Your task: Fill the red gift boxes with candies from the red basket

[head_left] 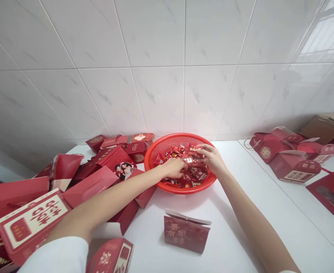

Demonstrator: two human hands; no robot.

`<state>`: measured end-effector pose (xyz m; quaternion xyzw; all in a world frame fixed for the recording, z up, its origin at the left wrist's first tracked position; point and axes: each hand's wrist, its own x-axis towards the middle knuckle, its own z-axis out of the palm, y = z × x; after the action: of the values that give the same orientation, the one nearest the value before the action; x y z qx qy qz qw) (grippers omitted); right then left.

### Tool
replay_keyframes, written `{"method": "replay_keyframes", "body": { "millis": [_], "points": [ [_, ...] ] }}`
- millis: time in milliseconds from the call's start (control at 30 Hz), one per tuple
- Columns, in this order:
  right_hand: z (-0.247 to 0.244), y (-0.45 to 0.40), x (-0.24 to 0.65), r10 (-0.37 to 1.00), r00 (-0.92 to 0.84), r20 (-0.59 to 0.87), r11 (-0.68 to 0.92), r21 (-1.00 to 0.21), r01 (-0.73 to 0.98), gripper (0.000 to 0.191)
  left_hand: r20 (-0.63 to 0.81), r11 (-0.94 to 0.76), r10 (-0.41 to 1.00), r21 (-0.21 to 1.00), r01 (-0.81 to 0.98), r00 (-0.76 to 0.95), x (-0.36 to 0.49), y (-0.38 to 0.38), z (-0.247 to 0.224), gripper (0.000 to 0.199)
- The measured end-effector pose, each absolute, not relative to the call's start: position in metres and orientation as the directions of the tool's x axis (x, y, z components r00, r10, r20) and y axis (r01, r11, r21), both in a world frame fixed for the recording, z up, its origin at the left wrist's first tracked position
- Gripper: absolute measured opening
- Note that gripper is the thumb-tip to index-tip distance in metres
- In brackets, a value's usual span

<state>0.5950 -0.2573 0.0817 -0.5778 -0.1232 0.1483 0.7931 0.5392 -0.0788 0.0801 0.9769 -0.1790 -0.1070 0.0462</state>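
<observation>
A red plastic basket [152, 149] stands against the tiled wall, with wrapped candies [198, 174] inside. Down among the candies, my left hand [175, 167] has its fingers curled, and their tips are hidden by the hand itself. At the basket's right side, my right hand [212, 158] has its thumb and fingers closed around the edge of a red candy packet [194, 149]. Closer to me, a small dark red gift box [186, 232] with its top flaps raised stands on the white table [226, 235].
Red gift boxes [36, 223] lie piled on the left, partly beneath my left forearm. More red boxes [295, 167] stand on the right, with a brown cardboard box [323, 127] behind them. A white tiled wall [158, 94] bounds the table's back.
</observation>
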Motion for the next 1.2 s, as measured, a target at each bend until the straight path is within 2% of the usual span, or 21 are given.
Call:
{"method": "replay_keyframes", "body": {
  "millis": [200,400,633,900,1067,1200],
  "points": [
    [0.082,-0.258,0.595,0.39,0.921,0.024,0.274,-0.957,-0.092,0.026,-0.097,-0.938,-0.292,0.223,-0.266,0.951,0.544,-0.067,0.075,0.028],
    [0.082,-0.258,0.595,0.391,0.92,0.019,0.262,-0.961,-0.092,0.027,0.003,-0.87,-0.269,0.428,-0.245,0.963,0.549,-0.067,0.068,0.016],
    [0.083,-0.258,0.593,0.391,0.92,-0.004,0.25,-0.962,-0.11,0.027,0.026,-0.741,-0.136,0.661,-0.119,0.99,0.553,-0.066,0.068,0.028],
    [0.087,-0.259,0.592,0.382,0.924,0.024,0.307,-0.946,-0.102,0.028,0.149,-0.685,-0.065,0.712,-0.152,0.987,0.551,-0.065,0.075,0.023],
    [0.096,-0.261,0.589,0.452,0.892,0.02,0.36,-0.919,-0.162,0.03,0.16,-0.5,-0.1,0.845,-0.188,0.982,0.541,-0.062,0.093,0.028],
    [0.108,-0.264,0.583,0.517,0.854,0.059,0.396,-0.901,-0.177,0.03,0.182,-0.414,-0.06,0.89,-0.19,0.982,0.528,-0.061,0.116,0.033]
  ]
}}
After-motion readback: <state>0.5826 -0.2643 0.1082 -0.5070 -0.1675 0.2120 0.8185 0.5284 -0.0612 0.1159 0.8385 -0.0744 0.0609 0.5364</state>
